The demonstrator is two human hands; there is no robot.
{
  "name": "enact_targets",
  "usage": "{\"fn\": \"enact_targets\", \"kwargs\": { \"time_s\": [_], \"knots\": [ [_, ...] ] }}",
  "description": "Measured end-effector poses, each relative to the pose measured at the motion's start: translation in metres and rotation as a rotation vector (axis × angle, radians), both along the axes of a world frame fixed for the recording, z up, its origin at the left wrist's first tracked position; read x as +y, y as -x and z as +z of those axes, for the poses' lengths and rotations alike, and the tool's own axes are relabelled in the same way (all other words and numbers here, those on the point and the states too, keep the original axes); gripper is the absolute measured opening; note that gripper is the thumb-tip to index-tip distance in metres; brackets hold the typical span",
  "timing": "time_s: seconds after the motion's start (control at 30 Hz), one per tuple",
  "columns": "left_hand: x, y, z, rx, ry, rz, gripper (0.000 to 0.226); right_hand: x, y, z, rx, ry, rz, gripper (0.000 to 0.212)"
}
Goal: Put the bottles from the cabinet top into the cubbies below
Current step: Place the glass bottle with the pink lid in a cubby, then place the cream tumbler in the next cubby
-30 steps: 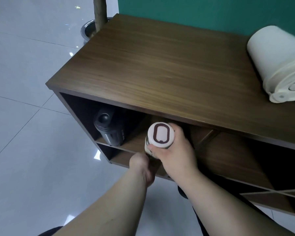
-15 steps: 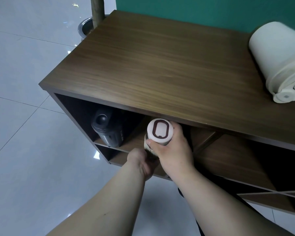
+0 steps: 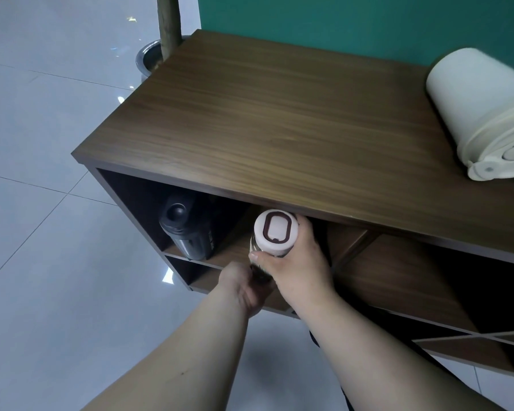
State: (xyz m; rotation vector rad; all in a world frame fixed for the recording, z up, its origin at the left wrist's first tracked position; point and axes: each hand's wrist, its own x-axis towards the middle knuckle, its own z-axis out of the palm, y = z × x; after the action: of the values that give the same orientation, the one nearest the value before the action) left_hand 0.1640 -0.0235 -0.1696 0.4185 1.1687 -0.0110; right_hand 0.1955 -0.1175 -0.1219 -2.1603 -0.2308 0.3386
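A bottle with a pale pink lid (image 3: 275,232) stands upright at the mouth of the upper left cubby, just under the edge of the wooden cabinet top (image 3: 279,120). My right hand (image 3: 297,264) grips it around the lid and neck. My left hand (image 3: 244,286) holds it from below, and its base is hidden. A black bottle (image 3: 187,229) stands inside the same cubby, to the left. A large cream bottle (image 3: 487,114) remains on the cabinet top at the far right.
More cubbies with wooden dividers (image 3: 356,247) open to the right and below. A green wall (image 3: 339,19) backs the cabinet. A metal pot with a wooden trunk (image 3: 152,54) stands on the tiled floor behind the left corner.
The pink-lidded bottle and both hands have edged slightly deeper under the cabinet top's edge. The grip is unchanged.
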Motion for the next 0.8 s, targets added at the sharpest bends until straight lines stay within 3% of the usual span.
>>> {"fn": "enact_targets", "kwargs": {
  "time_s": [0.17, 0.27, 0.37, 0.5, 0.53, 0.67, 0.8],
  "knots": [
    [0.006, 0.012, 0.000, 0.073, -0.064, -0.136, 0.049, -0.014, 0.013, 0.013, -0.036, 0.124, 0.088, 0.105],
    [0.008, 0.027, 0.015, 0.135, -0.176, -0.378, 0.057, -0.033, 0.026, 0.034, -0.040, 0.068, 0.104, 0.098],
    [0.006, 0.046, 0.051, 0.148, -0.292, -0.545, 0.049, -0.053, 0.045, 0.063, -0.106, -0.098, 0.081, 0.075],
    [0.002, 0.067, 0.095, 0.089, -0.503, -0.629, 0.036, -0.078, 0.056, 0.108, -0.327, -0.257, -0.049, 0.016],
    [-0.001, 0.071, 0.102, 0.075, -0.540, -0.636, 0.036, -0.086, 0.054, 0.119, -0.392, -0.275, -0.084, 0.010],
    [-0.016, 0.087, 0.117, -0.019, -0.625, -0.585, 0.031, -0.117, 0.035, 0.154, -0.464, -0.324, -0.251, 0.018],
    [-0.036, 0.091, 0.129, -0.124, -0.674, -0.563, 0.029, -0.141, -0.009, 0.176, -0.569, -0.140, -0.366, 0.074]
  ]
}}
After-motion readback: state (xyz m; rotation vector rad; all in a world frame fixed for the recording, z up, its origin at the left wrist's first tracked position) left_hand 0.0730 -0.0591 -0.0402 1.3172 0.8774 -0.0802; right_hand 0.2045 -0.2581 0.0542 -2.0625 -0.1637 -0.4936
